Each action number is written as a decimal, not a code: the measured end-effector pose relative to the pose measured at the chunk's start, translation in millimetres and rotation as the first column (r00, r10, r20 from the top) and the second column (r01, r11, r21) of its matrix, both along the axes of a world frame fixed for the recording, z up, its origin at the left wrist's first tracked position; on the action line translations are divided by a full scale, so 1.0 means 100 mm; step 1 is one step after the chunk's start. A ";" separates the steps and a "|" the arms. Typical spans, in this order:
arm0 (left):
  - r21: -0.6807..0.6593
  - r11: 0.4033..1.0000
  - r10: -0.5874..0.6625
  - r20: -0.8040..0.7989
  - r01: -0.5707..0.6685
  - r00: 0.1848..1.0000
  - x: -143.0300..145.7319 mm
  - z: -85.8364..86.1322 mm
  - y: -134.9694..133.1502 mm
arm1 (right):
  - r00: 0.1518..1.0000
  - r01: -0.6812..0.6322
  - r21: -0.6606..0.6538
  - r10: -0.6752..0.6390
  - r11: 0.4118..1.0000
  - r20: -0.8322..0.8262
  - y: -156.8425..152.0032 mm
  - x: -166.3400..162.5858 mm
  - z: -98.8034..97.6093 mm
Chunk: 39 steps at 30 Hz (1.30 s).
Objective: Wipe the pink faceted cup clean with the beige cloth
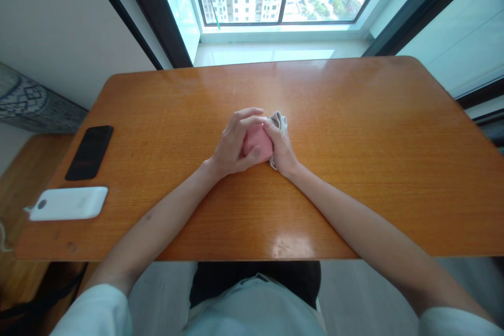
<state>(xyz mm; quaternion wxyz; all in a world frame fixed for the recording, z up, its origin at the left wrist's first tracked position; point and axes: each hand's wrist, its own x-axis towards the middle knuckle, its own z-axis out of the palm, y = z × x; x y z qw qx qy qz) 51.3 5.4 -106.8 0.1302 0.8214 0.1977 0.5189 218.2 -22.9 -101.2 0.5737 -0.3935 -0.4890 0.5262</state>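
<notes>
Over the middle of the wooden table (189, 115), both hands meet at a small, smooth pink object (258, 140) with rounded corners; its exact kind does not show. My left hand (235, 142) curls around it from the left, fingers over the top and thumb along its near side. A crumpled grey cloth (278, 122) sticks out between the thumb and fingers of my right hand (283, 149), which grips it against the pink object's right side. The thumb presses on the pink surface. A bit of the cloth hangs below; the rest of it is hidden by the hand.
At the table's left side lie a black phone (90, 152) and, nearer me, a white device (69, 203) with a cable at its left end. A wooden bench (35, 157) stands left of the table. Behind the far edge is a windowsill (268, 52) beneath a window.
</notes>
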 end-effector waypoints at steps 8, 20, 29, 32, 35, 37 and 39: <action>0.063 0.998 0.026 -0.093 -0.020 0.995 -0.05 0.03 0.02 | 0.997 0.071 -0.001 -0.071 0.997 0.020 0.05 -0.02 -0.03; -0.459 0.886 0.099 0.035 -0.072 0.994 0.11 0.20 -0.10 | 0.996 0.067 -0.020 -0.066 0.998 0.056 0.02 -0.01 -0.02; -0.676 0.737 0.166 0.181 0.000 0.969 0.18 0.10 -0.10 | 0.998 0.019 -0.027 -0.017 0.999 0.053 -0.04 0.00 0.01; -0.494 0.869 0.162 0.241 -0.023 0.957 0.18 0.08 -0.12 | 0.998 -0.001 -0.006 0.001 1.000 0.066 -0.03 0.00 0.00; -0.246 0.969 0.063 0.218 -0.007 0.974 0.14 0.06 -0.10 | 0.999 -0.006 0.010 0.006 1.000 0.047 -0.03 0.00 0.01; -0.130 0.991 0.001 0.149 0.019 0.989 0.10 0.03 -0.07 | 0.999 -0.003 0.006 0.003 1.000 0.032 -0.02 0.00 0.02; -0.058 0.998 -0.033 0.086 0.038 0.996 0.06 0.00 -0.04 | 0.999 0.009 -0.005 -0.009 1.000 0.034 -0.03 -0.01 0.05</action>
